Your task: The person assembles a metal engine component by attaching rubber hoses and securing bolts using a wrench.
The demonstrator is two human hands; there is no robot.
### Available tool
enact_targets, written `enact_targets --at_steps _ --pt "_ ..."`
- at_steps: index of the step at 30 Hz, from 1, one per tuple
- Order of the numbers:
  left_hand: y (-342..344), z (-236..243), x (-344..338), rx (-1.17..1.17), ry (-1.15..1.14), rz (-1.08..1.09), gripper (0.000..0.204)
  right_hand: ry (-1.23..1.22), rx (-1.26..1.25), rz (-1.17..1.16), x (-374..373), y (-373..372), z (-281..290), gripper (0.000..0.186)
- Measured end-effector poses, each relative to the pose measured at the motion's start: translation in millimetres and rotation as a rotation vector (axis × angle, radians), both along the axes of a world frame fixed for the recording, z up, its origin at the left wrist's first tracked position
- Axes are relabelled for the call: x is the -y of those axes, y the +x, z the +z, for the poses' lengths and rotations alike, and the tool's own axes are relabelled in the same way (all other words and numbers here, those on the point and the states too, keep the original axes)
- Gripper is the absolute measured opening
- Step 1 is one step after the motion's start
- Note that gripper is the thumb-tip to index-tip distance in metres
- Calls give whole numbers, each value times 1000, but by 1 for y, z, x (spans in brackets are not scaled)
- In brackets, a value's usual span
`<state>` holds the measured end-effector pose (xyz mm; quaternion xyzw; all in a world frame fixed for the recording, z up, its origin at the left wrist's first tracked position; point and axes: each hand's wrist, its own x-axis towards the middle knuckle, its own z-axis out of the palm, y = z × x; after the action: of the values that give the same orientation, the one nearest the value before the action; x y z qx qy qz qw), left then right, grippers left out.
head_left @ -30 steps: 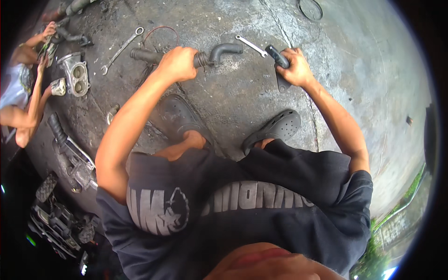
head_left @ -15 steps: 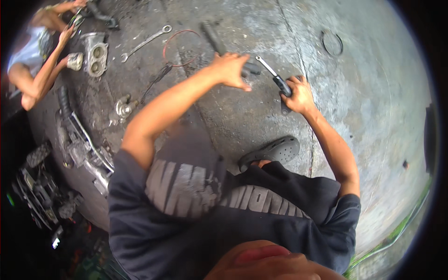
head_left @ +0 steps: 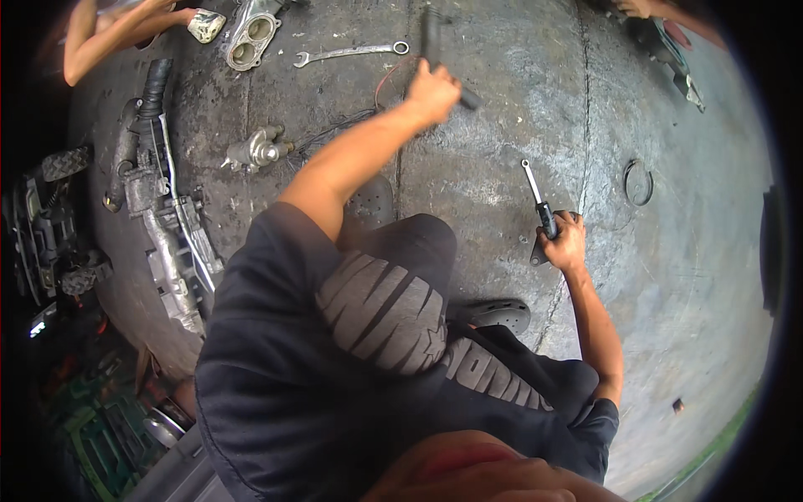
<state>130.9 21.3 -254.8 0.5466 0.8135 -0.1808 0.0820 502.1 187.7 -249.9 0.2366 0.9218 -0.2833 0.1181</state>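
My left hand (head_left: 437, 90) is closed around a long dark bar-shaped tool (head_left: 432, 40), whose far end is blurred. Its shorter end (head_left: 470, 100) sticks out to the right of my fist. Whether it is a hammer I cannot tell. Farther right, my right hand (head_left: 565, 238) grips a black-sleeved rod (head_left: 545, 219) with a silver shaft and a small ring at its far end. A dark flat piece partly shows under that hand. Left of my left hand lies a combination wrench (head_left: 355, 52), and a thin red ring (head_left: 386, 82) is partly hidden by the hand.
On the concrete floor lie a black ring (head_left: 638, 182), a small metal fitting (head_left: 263, 149) with cables, a two-bore metal housing (head_left: 251, 43) and a long metal assembly (head_left: 174, 209). Another person's arm (head_left: 104, 38) is at upper left; another hand (head_left: 642, 7) is at upper right.
My left hand, spread over the dark tool before, is now closed on it. My right hand keeps its hold on the rod. The view has shifted, and another person's hand shows at upper right.
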Motion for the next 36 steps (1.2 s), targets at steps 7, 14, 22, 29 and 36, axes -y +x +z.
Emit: enact_targets --at_steps 7,14,22,29,36 --pt "-75 22 64 77 294 379 86 92 -59 152 -14 -54 17 33" --pt "-15 17 107 300 711 556 106 275 -159 454 1 -202 76 32" --pt "5 28 207 160 876 882 78 261 -264 775 145 -340 43 52" --pt "76 61 284 47 894 1090 73 143 -288 701 205 -362 24 70" --pt "146 64 335 -76 974 1369 70 291 -269 704 120 -327 8 61"
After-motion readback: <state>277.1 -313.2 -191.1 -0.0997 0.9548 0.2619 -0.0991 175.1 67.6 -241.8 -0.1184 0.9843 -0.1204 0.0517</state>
